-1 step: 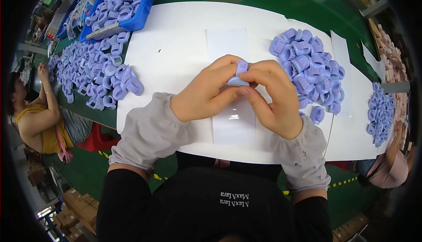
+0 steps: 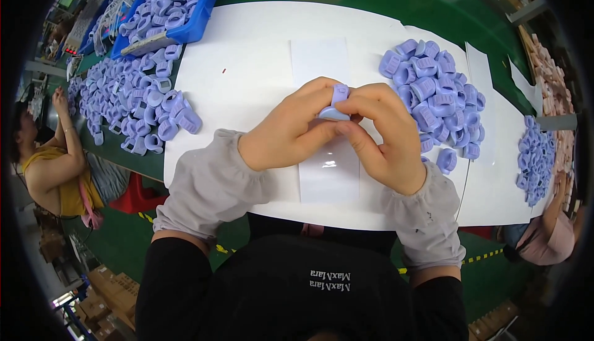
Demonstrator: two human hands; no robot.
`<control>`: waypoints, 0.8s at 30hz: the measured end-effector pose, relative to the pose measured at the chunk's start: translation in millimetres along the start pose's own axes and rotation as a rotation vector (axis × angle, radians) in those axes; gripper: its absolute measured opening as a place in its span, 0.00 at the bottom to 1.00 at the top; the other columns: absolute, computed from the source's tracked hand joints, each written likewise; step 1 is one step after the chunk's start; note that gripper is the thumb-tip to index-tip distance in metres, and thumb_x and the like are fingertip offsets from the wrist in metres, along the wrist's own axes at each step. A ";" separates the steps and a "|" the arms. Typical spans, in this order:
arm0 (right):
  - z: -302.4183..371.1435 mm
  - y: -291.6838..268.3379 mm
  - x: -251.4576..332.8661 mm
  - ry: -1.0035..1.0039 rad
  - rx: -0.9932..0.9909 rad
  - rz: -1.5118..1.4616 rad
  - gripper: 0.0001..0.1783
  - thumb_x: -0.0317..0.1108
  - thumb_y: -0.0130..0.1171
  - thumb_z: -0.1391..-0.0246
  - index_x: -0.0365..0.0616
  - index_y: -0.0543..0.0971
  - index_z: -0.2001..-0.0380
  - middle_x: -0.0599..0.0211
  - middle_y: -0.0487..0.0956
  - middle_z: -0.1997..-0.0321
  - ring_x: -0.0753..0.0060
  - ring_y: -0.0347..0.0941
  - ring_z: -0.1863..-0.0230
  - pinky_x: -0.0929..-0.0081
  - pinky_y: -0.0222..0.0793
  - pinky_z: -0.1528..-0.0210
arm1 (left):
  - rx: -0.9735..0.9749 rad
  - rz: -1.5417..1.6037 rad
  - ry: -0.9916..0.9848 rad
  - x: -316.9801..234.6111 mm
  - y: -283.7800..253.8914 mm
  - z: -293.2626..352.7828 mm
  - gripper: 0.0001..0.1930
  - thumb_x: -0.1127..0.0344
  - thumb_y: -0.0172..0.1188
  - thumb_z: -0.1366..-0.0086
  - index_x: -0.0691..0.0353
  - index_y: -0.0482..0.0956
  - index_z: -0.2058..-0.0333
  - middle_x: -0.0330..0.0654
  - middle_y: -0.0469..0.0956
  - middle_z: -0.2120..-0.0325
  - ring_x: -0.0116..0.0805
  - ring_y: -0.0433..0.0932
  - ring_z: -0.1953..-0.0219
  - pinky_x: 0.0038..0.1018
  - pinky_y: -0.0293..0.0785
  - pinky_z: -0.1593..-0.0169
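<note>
Over the middle of the white table, both hands meet around one small lavender plastic ring-shaped piece with a paler, rounded underside. My left hand has its fingers closed around the left side of the piece. From the right, my right hand pinches it between thumb and index finger. The fingertips hide part of the piece. Below the hands lies a glossy white strip on the table. A heap of similar lavender pieces sits just right of my right hand.
More lavender pieces are heaped at the left, below a blue bin filled with them. A co-worker sits at the far left; another person is at the right edge, near another lavender pile. A tiny red bit lies on the table.
</note>
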State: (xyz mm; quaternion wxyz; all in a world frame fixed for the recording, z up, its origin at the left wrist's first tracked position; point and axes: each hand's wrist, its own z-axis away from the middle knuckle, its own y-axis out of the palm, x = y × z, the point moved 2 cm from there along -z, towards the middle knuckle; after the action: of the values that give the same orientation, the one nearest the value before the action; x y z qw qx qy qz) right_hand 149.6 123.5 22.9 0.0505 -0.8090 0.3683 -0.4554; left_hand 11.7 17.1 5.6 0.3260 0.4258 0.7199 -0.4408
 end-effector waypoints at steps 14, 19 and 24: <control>-1.1 -2.1 3.3 0.020 0.004 0.084 0.14 0.18 0.58 0.53 0.36 0.76 0.59 0.60 0.74 0.65 0.69 0.70 0.67 0.76 0.66 0.65 | 0.093 0.222 -0.204 -7.7 -0.4 0.7 0.21 0.75 0.54 0.38 0.68 0.68 0.45 0.49 0.72 0.52 0.40 0.73 0.52 0.30 0.70 0.49; 1.1 -1.5 4.3 0.009 -0.045 0.089 0.17 0.18 0.58 0.54 0.37 0.77 0.57 0.61 0.74 0.66 0.68 0.68 0.68 0.76 0.65 0.66 | 0.062 0.036 -0.045 -7.3 -11.4 -4.2 0.15 0.74 0.59 0.40 0.68 0.75 0.53 0.48 0.75 0.58 0.38 0.76 0.59 0.27 0.72 0.56; 1.2 -6.9 0.9 -0.121 -0.023 0.191 0.23 0.19 0.59 0.57 0.39 0.77 0.53 0.63 0.71 0.67 0.70 0.66 0.68 0.76 0.63 0.67 | -0.008 0.015 -0.020 -4.7 -8.9 -2.3 0.11 0.71 0.66 0.45 0.68 0.79 0.65 0.46 0.78 0.68 0.39 0.76 0.69 0.28 0.71 0.66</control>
State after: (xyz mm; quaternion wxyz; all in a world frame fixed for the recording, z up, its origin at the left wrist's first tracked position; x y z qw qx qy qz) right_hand 154.6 127.6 25.7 0.1065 -0.7967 0.4454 -0.3944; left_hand 5.5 15.4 13.6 0.3381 0.4252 0.7152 -0.4397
